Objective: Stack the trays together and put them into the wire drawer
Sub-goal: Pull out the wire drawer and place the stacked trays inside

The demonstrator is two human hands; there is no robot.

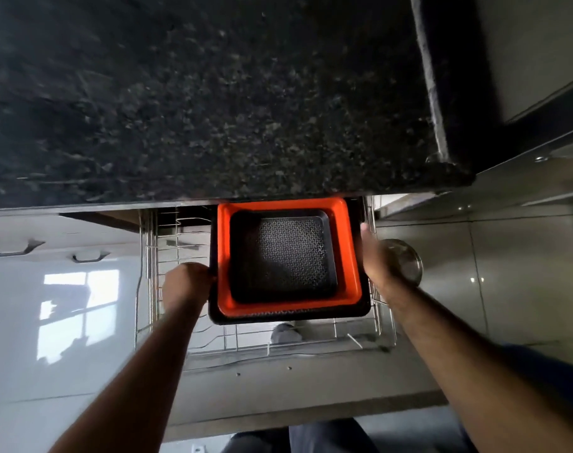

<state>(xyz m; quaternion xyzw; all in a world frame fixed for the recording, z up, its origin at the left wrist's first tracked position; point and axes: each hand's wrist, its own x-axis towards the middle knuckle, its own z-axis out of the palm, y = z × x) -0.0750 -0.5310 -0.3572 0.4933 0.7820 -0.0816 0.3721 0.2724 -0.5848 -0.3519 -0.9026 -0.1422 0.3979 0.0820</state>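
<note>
Three trays sit nested as one stack: a small black tray (283,256) with a patterned floor lies inside an orange tray (344,256), which rests in a larger black tray (288,317). My left hand (187,282) grips the stack's left edge. Against the right edge is my right hand (378,259), fingers along the rim. The stack hangs over the pulled-out wire drawer (147,256) just below the counter; I cannot tell whether it touches the wires.
A dark speckled granite countertop (213,93) overhangs the drawer's back. A round steel lid or bowl (408,261) lies right of the drawer. White cabinet fronts with handles (13,250) stand at the left. The glossy floor shows below.
</note>
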